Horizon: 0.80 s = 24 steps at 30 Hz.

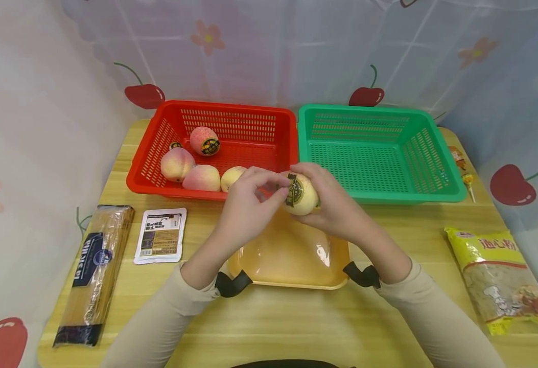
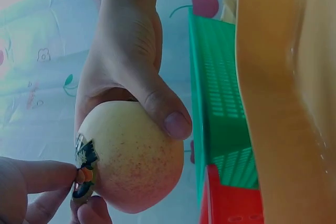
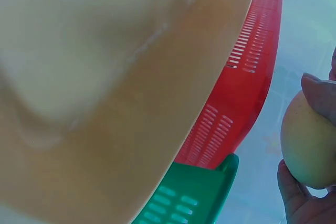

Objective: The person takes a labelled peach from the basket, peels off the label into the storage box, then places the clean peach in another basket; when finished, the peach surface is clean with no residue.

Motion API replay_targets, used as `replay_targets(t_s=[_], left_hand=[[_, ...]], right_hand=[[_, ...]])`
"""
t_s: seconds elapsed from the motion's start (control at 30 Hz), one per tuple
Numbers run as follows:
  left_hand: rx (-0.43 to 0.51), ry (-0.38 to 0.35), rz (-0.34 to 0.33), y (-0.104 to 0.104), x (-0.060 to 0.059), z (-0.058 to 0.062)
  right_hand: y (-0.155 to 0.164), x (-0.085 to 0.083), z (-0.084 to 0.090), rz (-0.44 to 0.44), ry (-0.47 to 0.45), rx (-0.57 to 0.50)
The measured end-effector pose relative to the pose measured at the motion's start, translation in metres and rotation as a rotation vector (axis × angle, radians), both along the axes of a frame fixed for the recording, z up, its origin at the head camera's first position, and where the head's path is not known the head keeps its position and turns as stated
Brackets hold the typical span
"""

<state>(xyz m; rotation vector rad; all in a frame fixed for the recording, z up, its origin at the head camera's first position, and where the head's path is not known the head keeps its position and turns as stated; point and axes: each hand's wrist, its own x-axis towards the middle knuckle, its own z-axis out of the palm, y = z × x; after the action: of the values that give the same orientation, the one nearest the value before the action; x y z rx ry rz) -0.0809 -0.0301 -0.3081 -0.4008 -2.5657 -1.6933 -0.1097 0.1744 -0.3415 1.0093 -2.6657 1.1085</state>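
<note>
Peach [image 1: 302, 195]: held above the yellow tray [image 1: 291, 255], in front of the red basket [image 1: 232, 110] and green basket [image 1: 374, 115]. Right hand [image 1: 330, 202]: fingers curled round the fruit, thumb pressed on its upper side. Left hand [image 1: 250, 191]: fingertips [image 2: 50, 174] pinching the edge of the dark sticker [image 2: 85, 169], partly lifted off the skin. Handling note: peel slowly and low along the skin, steadying the fruit without squeezing, so the label probably comes off whole. Four more peaches [image 1: 190, 166] in the red basket. Bench [image 1: 269, 317] also carries spaghetti [image 1: 95, 271], sachet [image 1: 160, 235], macaroni [image 1: 503, 278].
</note>
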Motion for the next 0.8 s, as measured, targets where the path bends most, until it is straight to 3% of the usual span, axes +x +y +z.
replay_targets(t_s=[0.23, 0.5, 0.7, 0.8], left_hand=[[-0.001, 0.016, -0.001, 0.001, 0.002, 0.001], [-0.015, 0.085, -0.051, 0.003, 0.007, -0.001], [0.027, 0.136, -0.062, 0.006, 0.011, -0.002], [0.073, 0.127, -0.057, 0.005, 0.015, -0.002]], right_hand=[[0.003, 0.002, 0.002, -0.014, -0.016, 0.037], [0.007, 0.005, 0.004, -0.028, -0.025, 0.047], [0.009, 0.007, 0.006, -0.031, -0.050, 0.044], [0.012, 0.007, 0.005, -0.038, -0.068, 0.030]])
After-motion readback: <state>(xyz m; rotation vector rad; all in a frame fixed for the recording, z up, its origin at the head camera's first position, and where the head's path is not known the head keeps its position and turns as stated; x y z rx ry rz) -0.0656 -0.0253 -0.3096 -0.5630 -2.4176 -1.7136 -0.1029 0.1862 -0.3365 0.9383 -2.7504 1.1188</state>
